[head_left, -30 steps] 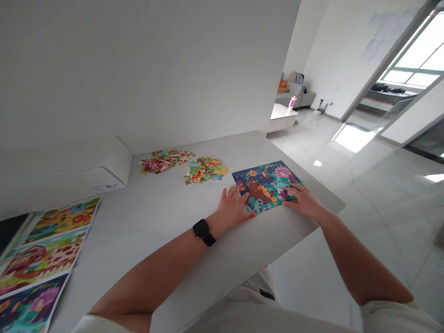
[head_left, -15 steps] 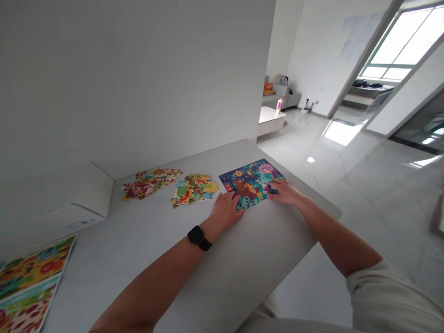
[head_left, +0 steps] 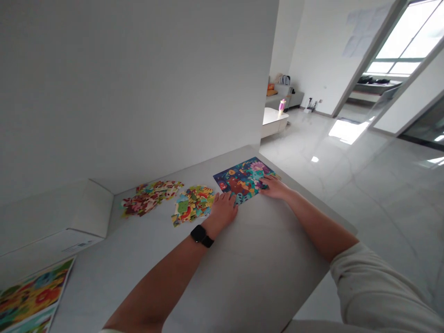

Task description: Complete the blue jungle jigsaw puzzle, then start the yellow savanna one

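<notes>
A dark blue, colourful jigsaw puzzle (head_left: 238, 181) lies flat near the far right end of the table, looking like one whole picture. My left hand (head_left: 224, 209) rests at its lower left corner, fingers laid flat and partly over that edge. On the puzzle's right side lies my right hand (head_left: 274, 187), fingers stretched over the picture. Neither hand grips anything that shows. Just left of my left hand is a pile of yellow and green puzzle pieces (head_left: 193, 203). Beyond it, a pile of red and cream puzzle pieces (head_left: 149, 198) spreads near the wall.
A white box (head_left: 52, 217) stands on the grey table (head_left: 256, 259) at the left, against the wall (head_left: 138, 83). Printed picture sheets (head_left: 38, 293) lie in front of it. Past the table's right edge is a shiny floor, with a low white table (head_left: 274, 129) bearing a pink bottle (head_left: 282, 105).
The puzzle and my right hand have shifted slightly left along the table, with both hands still on the puzzle. The camera view has also tilted a little.
</notes>
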The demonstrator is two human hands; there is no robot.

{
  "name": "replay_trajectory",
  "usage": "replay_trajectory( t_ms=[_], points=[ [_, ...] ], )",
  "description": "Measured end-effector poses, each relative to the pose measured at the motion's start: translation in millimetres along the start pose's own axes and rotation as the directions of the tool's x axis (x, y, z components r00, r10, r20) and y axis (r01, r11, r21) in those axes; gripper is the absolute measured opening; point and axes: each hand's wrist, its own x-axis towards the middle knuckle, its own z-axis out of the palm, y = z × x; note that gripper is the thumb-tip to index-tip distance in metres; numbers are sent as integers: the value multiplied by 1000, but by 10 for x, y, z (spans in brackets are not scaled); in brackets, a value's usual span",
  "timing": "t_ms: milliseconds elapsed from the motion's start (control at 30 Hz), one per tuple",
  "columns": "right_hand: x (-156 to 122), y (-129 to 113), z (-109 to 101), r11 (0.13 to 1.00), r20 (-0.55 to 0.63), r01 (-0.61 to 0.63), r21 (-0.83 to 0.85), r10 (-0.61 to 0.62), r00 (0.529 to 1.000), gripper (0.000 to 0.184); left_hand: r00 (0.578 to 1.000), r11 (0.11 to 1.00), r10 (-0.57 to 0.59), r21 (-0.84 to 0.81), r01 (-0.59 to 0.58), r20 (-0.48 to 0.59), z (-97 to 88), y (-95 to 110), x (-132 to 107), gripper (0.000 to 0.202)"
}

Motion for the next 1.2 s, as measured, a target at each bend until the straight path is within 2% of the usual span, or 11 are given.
replay_trajectory(
  t_ms=[233, 433, 500, 567, 633, 733, 867, 967, 1067, 1200],
  points=[
    [344, -84, 28, 1000, -3, -6, 21, 6, 1000, 73, 999, 999, -42, 22, 42, -13, 3, -170, 73, 47],
    [434, -120, 68, 1000, -11, -3, 6, 3, 1000, 71, 997, 995, -65, 70, 67, -30, 80, -273, 35, 49],
    [437, -150, 80, 1000, -44, 10, 24, -9, 999, 70, 994, 993, -95, 64, 99, -55, 63, -360, 6, 49],
    [449, -242, 106, 996, -125, 57, 66, -48, 991, 64, 985, 986, -155, 44, 159, -78, 21, -505, -20, 54],
    [484, -435, 158, 981, -225, 147, 122, -117, 967, 55, 970, 974, -223, 21, 226, -94, -28, -697, -33, 58],
    [578, -932, 286, 933, -309, 302, 194, -234, 922, 45, 953, 958, -285, -9, 285, -103, -75, -999, -28, 57],
    [720, -1738, 516, 877, -304, 427, 222, -354, 885, 48, 963, 963, -267, -50, 265, -38, -53, -1279, -10, 54],
    [783, -2183, 676, 864, -274, 462, 202, -403, 873, 54, 980, 978, -198, -65, 196, -27, 10, -1381, -17, 52],
    [783, -2411, 785, 884, -231, 434, 177, -391, 891, 57, 984, 984, -167, -68, 162, -69, 73, -1438, -46, 49],
    [697, -2524, 846, 905, -205, 406, 129, -377, 903, 61, 985, 989, -139, -63, 133, -103, 111, -1484, -126, 46]
  ],
)
